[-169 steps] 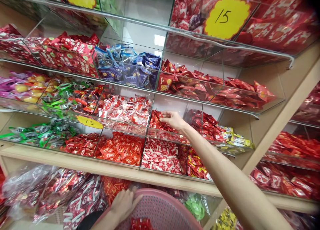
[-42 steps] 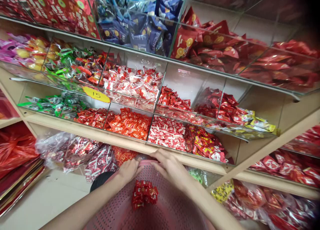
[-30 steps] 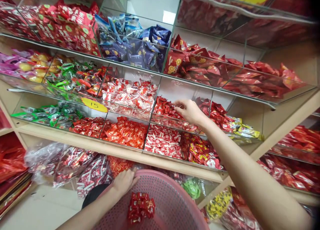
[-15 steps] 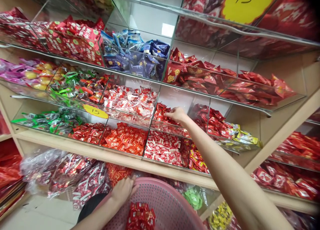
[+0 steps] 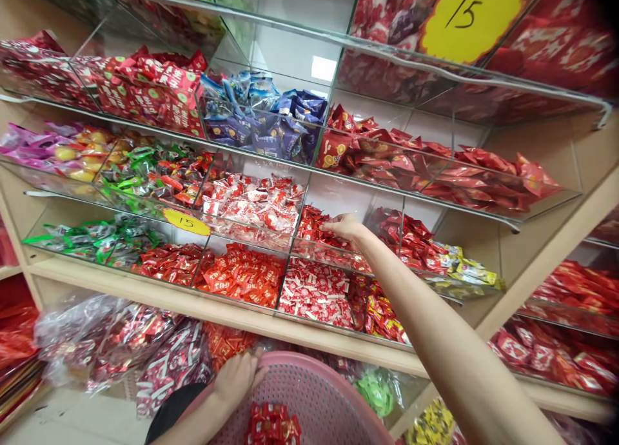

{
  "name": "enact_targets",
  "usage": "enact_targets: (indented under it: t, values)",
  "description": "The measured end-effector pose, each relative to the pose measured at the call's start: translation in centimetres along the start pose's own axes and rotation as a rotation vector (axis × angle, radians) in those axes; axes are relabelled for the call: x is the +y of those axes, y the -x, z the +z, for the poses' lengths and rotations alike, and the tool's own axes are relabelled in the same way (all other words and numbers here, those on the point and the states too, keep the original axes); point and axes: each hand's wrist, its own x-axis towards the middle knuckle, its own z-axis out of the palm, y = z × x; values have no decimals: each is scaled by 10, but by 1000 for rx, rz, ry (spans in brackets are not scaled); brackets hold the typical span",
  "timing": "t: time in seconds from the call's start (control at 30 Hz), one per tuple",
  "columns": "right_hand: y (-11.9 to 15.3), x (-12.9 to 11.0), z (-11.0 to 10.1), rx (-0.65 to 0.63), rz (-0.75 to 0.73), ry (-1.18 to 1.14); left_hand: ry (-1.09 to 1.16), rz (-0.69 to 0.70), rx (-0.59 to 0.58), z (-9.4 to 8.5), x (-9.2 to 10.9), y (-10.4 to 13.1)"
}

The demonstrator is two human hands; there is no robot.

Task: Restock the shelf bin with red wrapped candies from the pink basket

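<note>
My left hand (image 5: 236, 377) is closed on the rim of a pink perforated plastic basket (image 5: 329, 384) at the bottom of the view. A small pile of red-wrapped candies (image 5: 273, 422) lies inside the basket. Across the shelf, my right hand (image 5: 344, 229) reaches into a clear bin of small red-wrapped candies (image 5: 312, 222). Its thumb and fingers are drawn together on candies at the top of that heap; how many they hold is hidden.
Clear-walled bins hold white-and-red candies (image 5: 251, 203), orange-red packets (image 5: 242, 274), blue packets (image 5: 271, 119) and red packets (image 5: 396, 151). Yellow price tags (image 5: 186, 222) hang on the shelf fronts. A wooden shelf edge (image 5: 159, 287) runs above bagged candies (image 5: 169, 367) stored below.
The view has tilted slightly, so the shelves sit a little lower. My right hand stays at the same bin, its fingers shifted slightly. My left hand keeps its hold on the basket rim.
</note>
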Motion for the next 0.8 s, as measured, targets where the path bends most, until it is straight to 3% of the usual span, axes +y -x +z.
enact_targets:
  t: [0.23,0.43,0.6,0.8]
  values:
    - [1,1,-9,9,-22,-78,-12,8,-14,-3,1,1]
    - [22,-16,-20,-86,-233,-103,-16,17,-13,-2,1,1]
    - [29,-24,-8,-142,-473,130,-24,27,-5,-2,2,2]
    - [12,-13,4,-143,-456,173,-49,20,8,-2,0,3]
